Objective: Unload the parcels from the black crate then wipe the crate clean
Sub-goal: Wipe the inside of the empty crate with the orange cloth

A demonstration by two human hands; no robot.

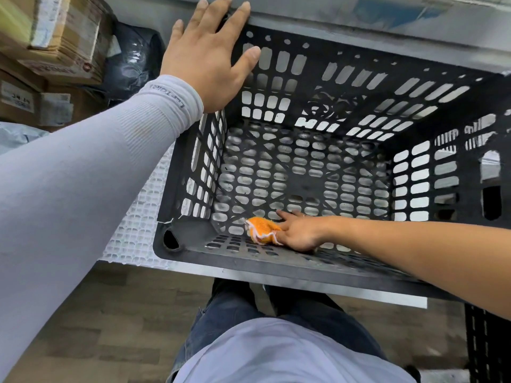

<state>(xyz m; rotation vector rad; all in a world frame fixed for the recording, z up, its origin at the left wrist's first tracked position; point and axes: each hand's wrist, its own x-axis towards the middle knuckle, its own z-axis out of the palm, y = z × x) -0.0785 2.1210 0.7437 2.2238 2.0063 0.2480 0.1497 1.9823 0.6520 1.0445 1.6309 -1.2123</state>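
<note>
— Where's the crate, and is anything left in it?

— The black crate [318,172] sits on a grey table edge [359,293] right in front of the person, partly over a white grid mat [138,230] that shows at its left side. Inside there are no parcels — only an orange cloth [261,229] lying low in the near-left corner.

— And the hands?

— The right hand [297,233] reaches down inside, fingers pressed on the cloth and partly curled over its near edge; whether they truly pinch it I cannot tell. The left hand [210,53], in a pale grey sleeve [96,161], lies flat with straight, spread fingers on the far-left corner of the rim.

— What crowds the place?

— To the left, stacked cardboard boxes [55,37], with a black plastic-wrapped bundle [132,59] tucked against them and a pale grey bag [19,136] lower down. Behind the crate runs a grey surface with a blue-and-white packet [401,9], blurred. At the lower right stands another black perforated piece [486,341], just beside the table. The near-left rim of the crate is cracked.
</note>
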